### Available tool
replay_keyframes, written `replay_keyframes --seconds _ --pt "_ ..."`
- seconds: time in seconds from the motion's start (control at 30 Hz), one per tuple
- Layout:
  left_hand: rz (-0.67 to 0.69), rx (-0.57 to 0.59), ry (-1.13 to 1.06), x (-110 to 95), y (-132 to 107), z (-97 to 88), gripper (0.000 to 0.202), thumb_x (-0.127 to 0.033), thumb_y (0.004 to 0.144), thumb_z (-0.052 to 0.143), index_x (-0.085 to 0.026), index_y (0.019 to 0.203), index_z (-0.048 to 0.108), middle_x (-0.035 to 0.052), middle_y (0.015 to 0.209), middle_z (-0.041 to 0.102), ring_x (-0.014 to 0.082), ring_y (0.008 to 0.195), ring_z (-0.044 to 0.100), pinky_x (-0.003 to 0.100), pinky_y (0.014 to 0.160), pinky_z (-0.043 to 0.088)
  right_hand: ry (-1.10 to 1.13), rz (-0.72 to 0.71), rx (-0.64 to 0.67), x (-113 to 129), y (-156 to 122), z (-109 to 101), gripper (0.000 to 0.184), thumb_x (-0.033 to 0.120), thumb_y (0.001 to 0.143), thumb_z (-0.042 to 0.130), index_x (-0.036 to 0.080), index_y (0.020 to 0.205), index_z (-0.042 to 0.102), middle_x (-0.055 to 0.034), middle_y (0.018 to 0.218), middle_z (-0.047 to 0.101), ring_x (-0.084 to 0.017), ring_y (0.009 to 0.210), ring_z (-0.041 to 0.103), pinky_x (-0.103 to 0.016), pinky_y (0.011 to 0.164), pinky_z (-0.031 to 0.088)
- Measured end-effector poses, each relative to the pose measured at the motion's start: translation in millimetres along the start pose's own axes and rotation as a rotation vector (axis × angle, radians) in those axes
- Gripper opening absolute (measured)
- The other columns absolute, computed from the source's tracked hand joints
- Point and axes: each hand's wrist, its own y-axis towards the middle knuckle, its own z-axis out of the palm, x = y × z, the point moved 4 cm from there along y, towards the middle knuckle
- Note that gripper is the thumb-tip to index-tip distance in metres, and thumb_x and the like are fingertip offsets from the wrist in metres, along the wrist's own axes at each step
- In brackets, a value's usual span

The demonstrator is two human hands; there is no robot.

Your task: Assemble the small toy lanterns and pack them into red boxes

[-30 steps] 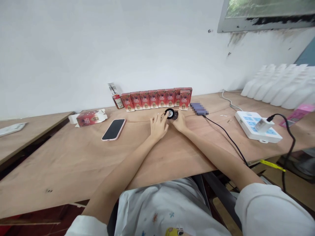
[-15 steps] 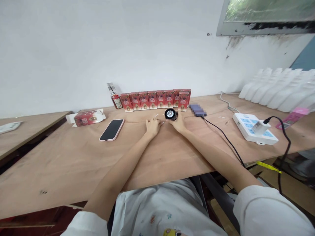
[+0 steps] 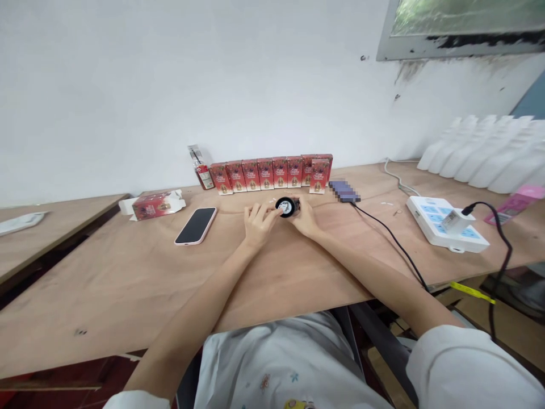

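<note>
My right hand is closed around a small round item with a black rim. Its flat white face is tilted toward me, and most of its body is hidden behind the rim and my fingers. At the left of that rim, my left hand reaches in with a fingertip against the white face. The other left fingers are spread apart. Small white scraps lie on the table just behind the item.
Red printed boxes stand in a row by the wall, beside a small bottle. An opened red box and a phone lie left. Rightward are a cabled purple device, a power strip and white bottles.
The round item has come slightly left and nearer to me, its white face turned. My left hand has lifted from the tabletop to its rim, and my right hand has shifted with it.
</note>
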Motion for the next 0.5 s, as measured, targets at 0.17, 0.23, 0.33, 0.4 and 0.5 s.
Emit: replay_keyframes --seconds 0.17,0.23,0.33,0.4,0.5 --pt "-0.145 0.219 -0.086 -0.6 3.5 2.2 0.030 -0.038 0.094 0.043 -0.027 0.089 0.070 0.0075 0.083 0.068 0.0187 0.076 0.054 0.035 0.072 0.027 0.015 -0.006 0.025 8.1 -3.7 3.9 0.042 0.026 0.066 0.068 0.021 0.102 0.049 -0.0066 0.102 0.063 -0.022 0.094 0.060 -0.037 0.083 0.049" --pt "-0.216 0.286 -0.122 -0.2 4.5 3.0 0.034 -0.041 0.095 0.039 -0.027 0.089 0.070 0.0091 0.085 0.068 0.0203 0.081 0.055 0.036 0.074 0.028 0.020 0.001 0.020 8.7 -3.9 3.6 0.042 0.027 0.065 0.068 0.022 0.102 0.049 -0.0063 0.102 0.063 -0.022 0.094 0.061 -0.037 0.084 0.049" --pt "-0.262 0.331 -0.154 -0.7 5.7 3.1 0.038 -0.043 0.094 0.037 -0.027 0.090 0.071 0.0107 0.087 0.068 0.0218 0.085 0.056 0.038 0.076 0.029 0.018 0.012 0.023 8.3 -3.7 3.2 0.042 0.026 0.065 0.069 0.022 0.101 0.049 -0.0063 0.102 0.063 -0.022 0.095 0.061 -0.038 0.085 0.049" --pt "-0.263 0.340 -0.163 -1.3 6.0 3.0 0.038 -0.043 0.094 0.036 -0.027 0.090 0.071 0.0110 0.089 0.068 0.0222 0.086 0.056 0.039 0.076 0.029 0.017 0.010 0.026 7.7 -3.4 3.1 0.042 0.025 0.065 0.068 0.021 0.102 0.049 -0.0065 0.102 0.063 -0.022 0.095 0.061 -0.038 0.086 0.049" --pt "-0.270 0.354 -0.169 -1.5 5.7 3.0 0.037 -0.042 0.094 0.036 -0.027 0.092 0.070 0.0108 0.090 0.068 0.0228 0.087 0.056 0.039 0.077 0.029 0.018 0.016 0.027 5.9 -3.3 3.2 0.043 0.024 0.065 0.068 0.021 0.103 0.049 -0.0067 0.103 0.063 -0.022 0.096 0.061 -0.038 0.086 0.049"
